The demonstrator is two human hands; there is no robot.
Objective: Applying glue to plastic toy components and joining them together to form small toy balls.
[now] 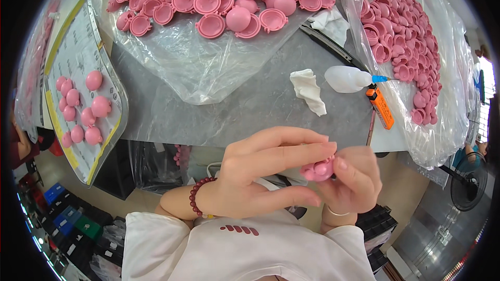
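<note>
My right hand (354,179) is closed around a small pink plastic piece (319,170), rounded and glossy, with its thumb against the side. Parts of the piece are hidden behind fingers. My left hand (265,171) reaches across from the left, fingers stretched out and thumb apart. Its fingertips are at the upper edge of the pink piece; whether they touch it I cannot tell. Both hands are above my lap, just off the near edge of the grey table (250,109).
Open pink round shells (211,25) are heaped on clear plastic at the back, with smaller pink parts (401,41) at right. A tray (107,148) holds several pink balls. A white tissue (308,91), needle-tipped bottle (346,79) and orange-and-black cutter-like tool (381,108) lie nearby.
</note>
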